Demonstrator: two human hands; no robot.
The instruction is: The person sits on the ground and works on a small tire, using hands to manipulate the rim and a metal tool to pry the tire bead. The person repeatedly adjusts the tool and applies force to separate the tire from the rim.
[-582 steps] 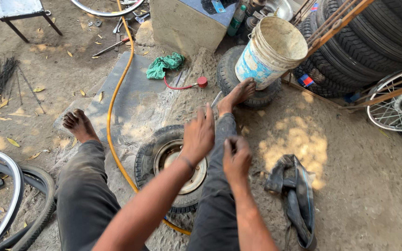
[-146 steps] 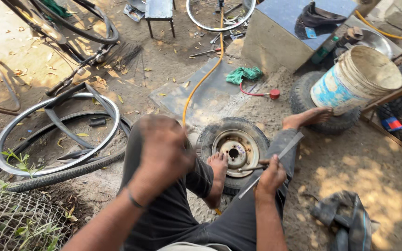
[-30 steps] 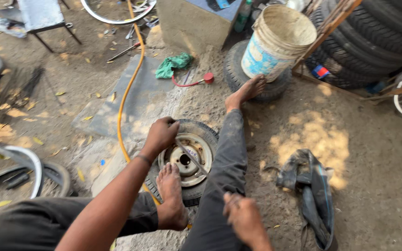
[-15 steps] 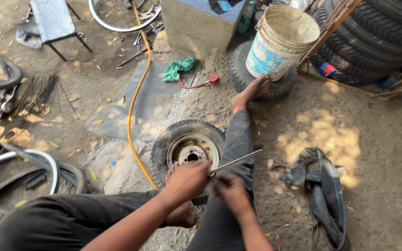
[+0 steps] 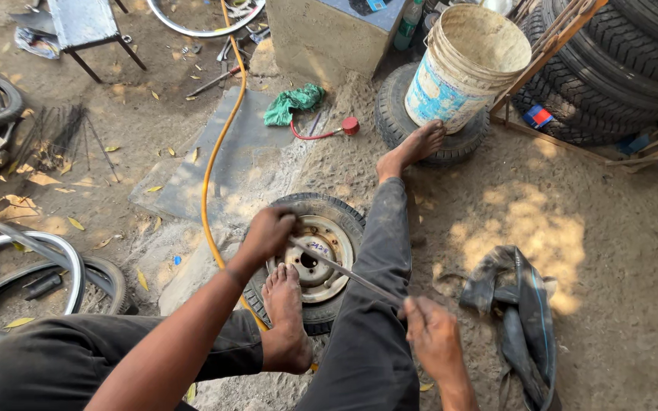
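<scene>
A small black tyre on a pale steel rim (image 5: 316, 259) lies flat on the dirt between my legs. My left foot (image 5: 287, 316) presses on its near side. My left hand (image 5: 268, 230) grips the far left edge of the rim, around the tip of a long metal tyre lever (image 5: 348, 272). The lever runs diagonally across the wheel and over my right leg. My right hand (image 5: 429, 336) is closed on its near end. My right foot (image 5: 411, 149) rests against another small tyre (image 5: 428, 133) farther off.
A stained white bucket (image 5: 466, 65) stands on that farther tyre. A yellow hose (image 5: 213, 156) snakes along the ground past the wheel. A limp black inner tube (image 5: 519, 320) lies to the right. Bicycle rims (image 5: 47, 259) lie left; stacked tyres (image 5: 626, 61) fill the upper right.
My left hand has moved from the near side up to the rim's far left edge. The right hand has slid down to the lever's near end, and the lever now lies lower across the wheel.
</scene>
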